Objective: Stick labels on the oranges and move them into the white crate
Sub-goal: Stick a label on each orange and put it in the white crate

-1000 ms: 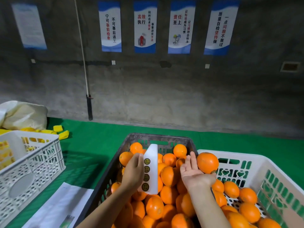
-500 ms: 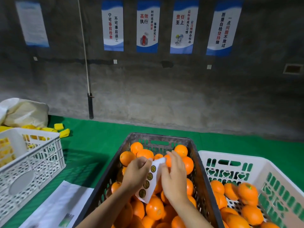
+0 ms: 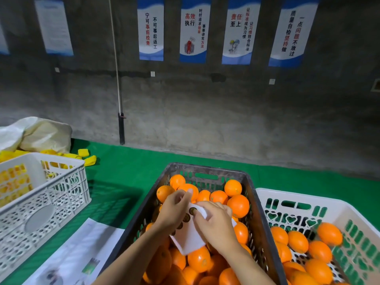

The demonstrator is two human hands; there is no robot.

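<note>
- The right hand (image 3: 216, 225), which a second ago released an orange at the white crate (image 3: 287, 194), is back over the dark crate (image 3: 205, 168).
- Its fingers curl over the top of the label sheet (image 3: 186, 240), thumb on a round sticker (possibly lifting it; too small to tell).
- The left hand (image 3: 174, 210) grips the sheet's left edge.
- So one orange is done and the next label is being taken.
- The oranges (image 3: 238, 205) are piled just beneath, the nearest hidden by the hands and the sheet.

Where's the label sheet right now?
Head view, lower centre: the label sheet is pinched between left hand and right hand over the dark crate of oranges, left of the white crate.
</note>
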